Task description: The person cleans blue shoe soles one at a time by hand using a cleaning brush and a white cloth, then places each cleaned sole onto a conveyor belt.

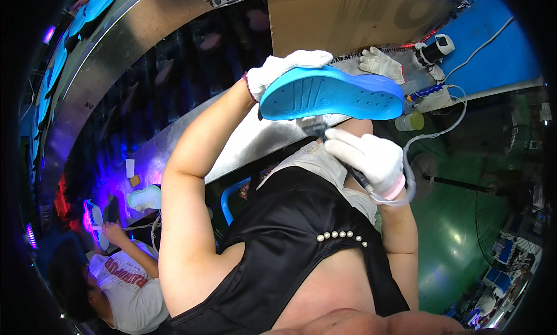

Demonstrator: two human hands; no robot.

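Note:
My left hand [283, 70], in a white knit glove, holds a bright blue shoe sole [333, 96] by its back edge and left end. Grooves and small holes mark the sole's face, which is turned toward me. In my right hand [374, 163], also white-gloved, is a slim dark-handled brush [314, 127] with a clear hose [409, 155] running along the wrist. The brush head is just below the sole's near edge; whether it touches is hard to tell. My right fingers are closed round the handle.
A metal worktop [246, 135] lies beneath the sole, with a cardboard sheet [377, 22] behind. Near the far right are a loose white glove [381, 64], a blue coiled fitting [426, 92] and a round yellowish container [409, 121]. Another person [130, 283] works at lower left.

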